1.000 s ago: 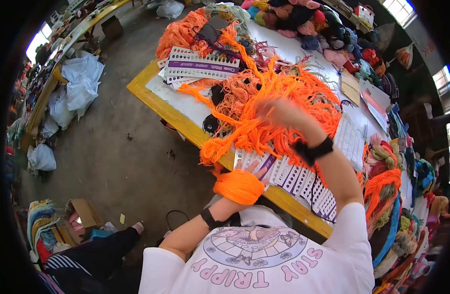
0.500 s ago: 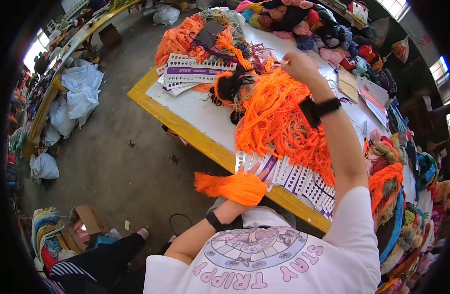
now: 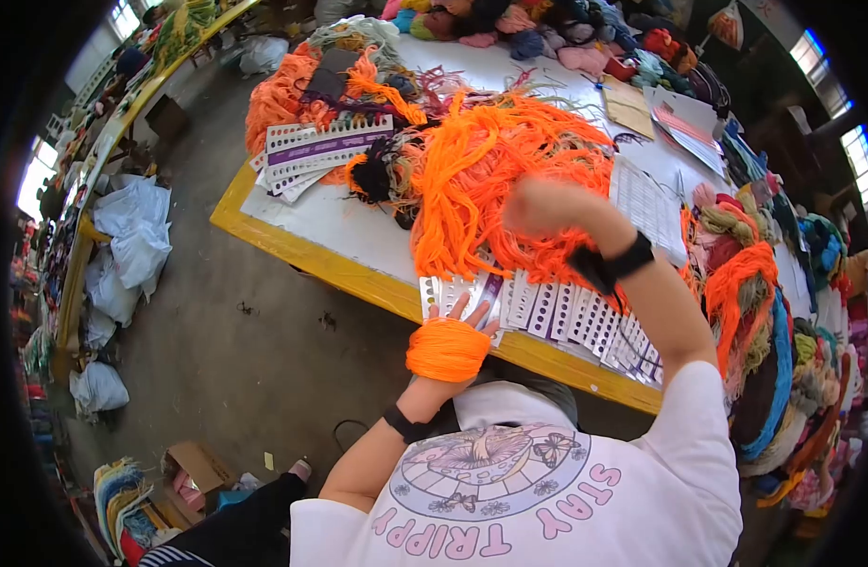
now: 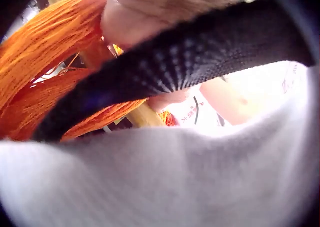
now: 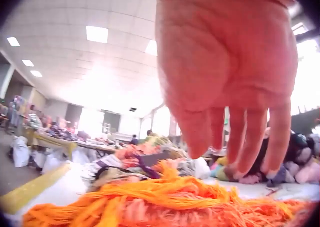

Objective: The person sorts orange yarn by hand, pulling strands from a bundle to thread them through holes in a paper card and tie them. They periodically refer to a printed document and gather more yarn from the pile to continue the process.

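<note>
Orange yarn (image 3: 448, 350) is wound in a thick band around my left hand (image 3: 441, 388), whose fingers are straight and spread beyond it. In the left wrist view the strands (image 4: 45, 42) run close beside that hand. My right hand (image 3: 552, 208), blurred in the head view, is over a large heap of bright orange yarn (image 3: 509, 151) on the table. Its fingers (image 5: 250, 142) hang fairly straight in the right wrist view, with nothing seen between them.
Shade cards (image 3: 547, 312) with rows of holes line the near yellow edge (image 3: 358, 283) of the table (image 3: 292, 217). More cards (image 3: 311, 146) lie at the left. Coloured yarn bundles (image 3: 519, 42) fill the far side, with others (image 3: 746, 283) at the right. White sacks (image 3: 131, 231) stand along the floor's left side.
My right hand went to the far side of the heap, then came back nearer. The loose orange tail left of my left hand has drawn into a compact band. The head view has shifted.
</note>
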The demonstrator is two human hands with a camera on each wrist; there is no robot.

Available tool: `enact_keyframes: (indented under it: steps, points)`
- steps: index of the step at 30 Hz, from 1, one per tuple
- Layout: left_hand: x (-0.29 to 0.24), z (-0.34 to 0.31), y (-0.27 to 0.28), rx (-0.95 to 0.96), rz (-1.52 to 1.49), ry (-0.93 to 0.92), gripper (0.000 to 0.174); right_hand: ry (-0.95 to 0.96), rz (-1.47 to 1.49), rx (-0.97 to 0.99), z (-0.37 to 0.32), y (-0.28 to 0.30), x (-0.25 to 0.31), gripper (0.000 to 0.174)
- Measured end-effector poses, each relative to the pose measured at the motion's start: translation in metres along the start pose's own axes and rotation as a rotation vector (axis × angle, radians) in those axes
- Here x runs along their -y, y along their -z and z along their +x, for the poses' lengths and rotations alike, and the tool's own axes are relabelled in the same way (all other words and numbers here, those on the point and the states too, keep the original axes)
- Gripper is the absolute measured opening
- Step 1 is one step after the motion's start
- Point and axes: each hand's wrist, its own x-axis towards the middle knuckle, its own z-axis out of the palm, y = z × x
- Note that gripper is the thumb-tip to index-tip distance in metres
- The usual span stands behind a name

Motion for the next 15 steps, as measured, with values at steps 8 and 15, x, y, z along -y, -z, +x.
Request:
enact_keyframes:
  steps: [8,15]
  points:
    - [-0.006,0.003,0.001,-0.017,-0.022,0.012,0.035,0.006,-0.280,-1.404,-0.011,-0.019,-0.144,0.040]
    - [-0.008,-0.001,0.004,-0.031,0.030,0.018,0.031,0.316,0.083,-0.603,-0.031,-0.091,-0.079,0.027]
